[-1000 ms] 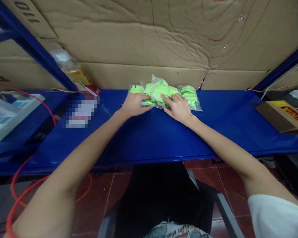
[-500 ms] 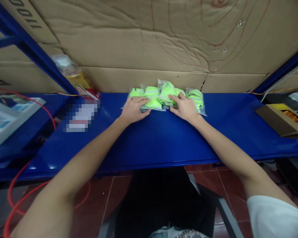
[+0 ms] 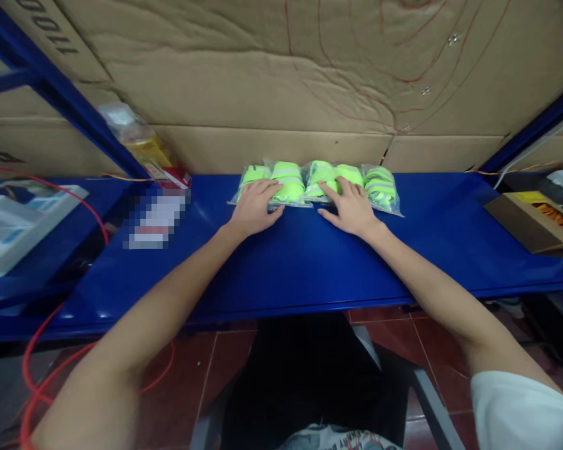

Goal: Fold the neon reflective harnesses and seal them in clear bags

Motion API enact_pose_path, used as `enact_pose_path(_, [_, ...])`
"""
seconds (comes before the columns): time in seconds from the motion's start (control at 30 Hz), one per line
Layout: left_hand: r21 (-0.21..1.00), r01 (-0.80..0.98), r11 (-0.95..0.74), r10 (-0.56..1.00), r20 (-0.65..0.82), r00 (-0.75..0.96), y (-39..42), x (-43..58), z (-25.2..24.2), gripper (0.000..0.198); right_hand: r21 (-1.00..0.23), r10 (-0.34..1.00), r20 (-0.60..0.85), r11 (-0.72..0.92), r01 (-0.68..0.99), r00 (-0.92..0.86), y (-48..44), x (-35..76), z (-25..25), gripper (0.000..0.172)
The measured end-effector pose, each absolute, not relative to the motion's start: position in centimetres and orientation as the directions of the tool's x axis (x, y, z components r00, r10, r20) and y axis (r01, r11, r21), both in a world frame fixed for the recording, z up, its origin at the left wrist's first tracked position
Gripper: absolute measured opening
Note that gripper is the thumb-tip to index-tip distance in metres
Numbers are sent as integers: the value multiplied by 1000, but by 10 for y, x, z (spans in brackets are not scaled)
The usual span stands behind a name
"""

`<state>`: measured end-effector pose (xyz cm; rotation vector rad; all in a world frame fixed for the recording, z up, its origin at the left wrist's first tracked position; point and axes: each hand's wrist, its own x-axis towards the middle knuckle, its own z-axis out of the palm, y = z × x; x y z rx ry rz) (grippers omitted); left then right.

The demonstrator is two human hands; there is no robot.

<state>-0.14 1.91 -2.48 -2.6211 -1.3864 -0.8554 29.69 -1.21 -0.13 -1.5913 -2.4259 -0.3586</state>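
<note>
Several clear plastic bags of folded neon-yellow fabric with pale stripes lie in a row along the back of the blue table (image 3: 304, 269). My left hand (image 3: 256, 206) rests with its fingers spread on the left bags (image 3: 288, 181). My right hand (image 3: 351, 206) has its fingers apart over the middle bags (image 3: 321, 172), its thumb on the table side. The rightmost bag (image 3: 381, 187) lies tilted beside my right hand. Neither hand is closed round a bag.
Brown cardboard (image 3: 263, 94) stands behind the table. At the left are a bottle with yellow contents (image 3: 145, 147), a red box (image 3: 178, 177) and a blurred-out item (image 3: 157, 219). An open carton (image 3: 520, 219) sits at the right. Red tubing (image 3: 28, 369) hangs lower left.
The middle bag, raised and bunched before, now lies flatter in the row. The rightmost bag has shifted right. My right hand's fingers have spread wider.
</note>
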Motion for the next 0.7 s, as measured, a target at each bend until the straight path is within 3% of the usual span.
enact_pose_path(0.13, [197, 783, -590, 760, 464, 456, 12, 5, -23, 63, 97, 849, 327, 407, 908, -415, -16, 294, -5, 89])
enact_pose_path(0.43, [132, 820, -557, 769, 454, 450, -3, 22, -26, 62, 87, 815, 329, 476, 875, -476, -24, 292, -7, 82])
enact_pose_path(0.53, [158, 855, -494, 798, 472, 374, -14, 35, -31, 72, 63, 821, 278, 502, 862, -499, -29, 288, -8, 92])
enact_pose_path(0.7, [113, 829, -548, 774, 445, 451, -25, 43, -35, 102, -25, 811, 192, 567, 823, -553, -34, 283, -7, 122])
